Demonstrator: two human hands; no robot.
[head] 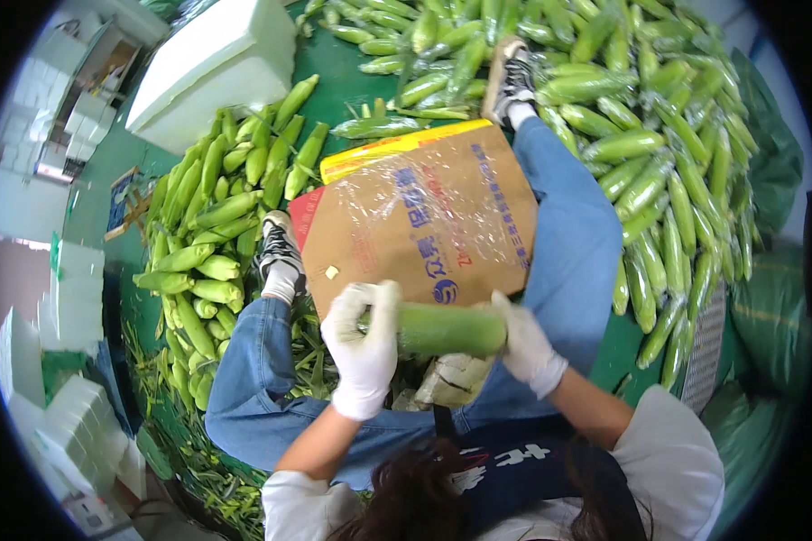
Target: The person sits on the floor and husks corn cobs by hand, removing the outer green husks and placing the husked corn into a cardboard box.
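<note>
Both my hands wear white gloves and hold one green ear of corn in its husk (450, 329) crosswise above my lap. My left hand (365, 338) is closed round its left end, and my right hand (529, 345) grips its right end. The ear has a glossy look, as of clear film. Just beyond my hands lies a brown cardboard sheet (379, 230) bearing printing, with crumpled clear plastic film (440, 209) on top and a small pale piece (331, 272) near its left edge.
Unwrapped husked corn (223, 209) is heaped at my left; film-wrapped ears (636, 145) are piled at my right and ahead. A white foam box (210, 67) stands at upper left. Husk scraps (233, 490) litter the floor at lower left. Green sacks (771, 318) lie at far right.
</note>
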